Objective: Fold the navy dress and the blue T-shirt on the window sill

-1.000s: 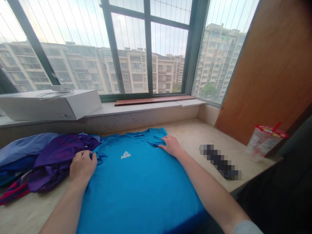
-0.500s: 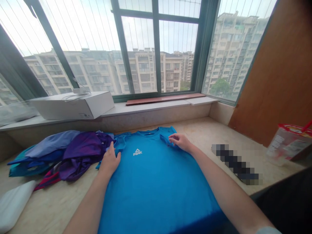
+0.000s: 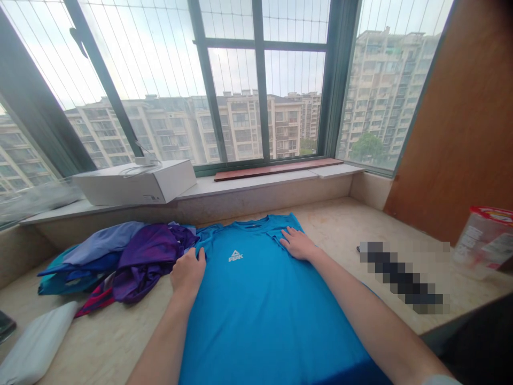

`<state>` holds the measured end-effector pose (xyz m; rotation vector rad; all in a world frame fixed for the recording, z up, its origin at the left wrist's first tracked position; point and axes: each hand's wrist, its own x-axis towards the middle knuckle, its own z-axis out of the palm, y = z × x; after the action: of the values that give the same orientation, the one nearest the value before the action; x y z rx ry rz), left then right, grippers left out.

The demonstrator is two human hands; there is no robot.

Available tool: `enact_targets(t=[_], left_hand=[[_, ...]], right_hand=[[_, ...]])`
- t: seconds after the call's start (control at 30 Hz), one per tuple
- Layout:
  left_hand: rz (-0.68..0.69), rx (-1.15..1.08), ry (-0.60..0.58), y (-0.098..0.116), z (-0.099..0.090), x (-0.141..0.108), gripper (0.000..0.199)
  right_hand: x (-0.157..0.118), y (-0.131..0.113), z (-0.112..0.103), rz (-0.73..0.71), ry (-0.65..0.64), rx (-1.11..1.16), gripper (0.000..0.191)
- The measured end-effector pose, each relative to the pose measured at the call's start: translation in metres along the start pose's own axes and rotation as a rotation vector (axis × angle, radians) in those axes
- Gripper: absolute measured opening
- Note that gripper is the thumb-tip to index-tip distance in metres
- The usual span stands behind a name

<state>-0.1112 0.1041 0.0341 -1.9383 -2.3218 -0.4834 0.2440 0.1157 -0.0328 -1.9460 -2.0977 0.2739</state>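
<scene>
A blue T-shirt (image 3: 248, 305) with a white PEAK logo lies front up on the stone-coloured counter, collar toward the window, its lower part running out of view at the bottom. At its left sleeve area, my left hand (image 3: 188, 274) is curled with the fingers bent down over the cloth edge; the fingertips are partly hidden. My right hand (image 3: 298, 244) rests flat on the sleeve folded inward at the right, fingers spread on the fabric. A heap of purple and blue clothes (image 3: 140, 262) lies just left of the shirt.
A white packet (image 3: 42, 339) and the corner of a dark object (image 3: 6, 326) lie at the lower left. On the ledge stands a white box (image 3: 132, 184) with a cable. To the right are a pixelated dark object (image 3: 401, 275) and a clear red-lidded container (image 3: 484, 240).
My right hand has gone from pinching the sleeve to lying flat on it. My left hand has curled down at the shirt's left edge. The view has tilted up and shifted left.
</scene>
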Motion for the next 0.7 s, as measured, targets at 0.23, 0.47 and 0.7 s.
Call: enact_targets(t=[0.23,0.47,0.7], left_hand=[[0.115,0.020,0.009,0.018,0.003,-0.012,0.043],[0.324,0.159,-0.179,0.004,0.010,-0.013,0.046],[0.103,0.065,-0.269,-0.018,-0.007,-0.006,0.040]], right_hand=[[-0.001,-0.014,-0.004,0.006,-0.034,-0.010,0.075],[-0.006,-0.019,0.000,0.014,-0.118,-0.073,0.075],[-0.009,-0.017,0.001,-0.012,-0.081,-0.054,0.072]])
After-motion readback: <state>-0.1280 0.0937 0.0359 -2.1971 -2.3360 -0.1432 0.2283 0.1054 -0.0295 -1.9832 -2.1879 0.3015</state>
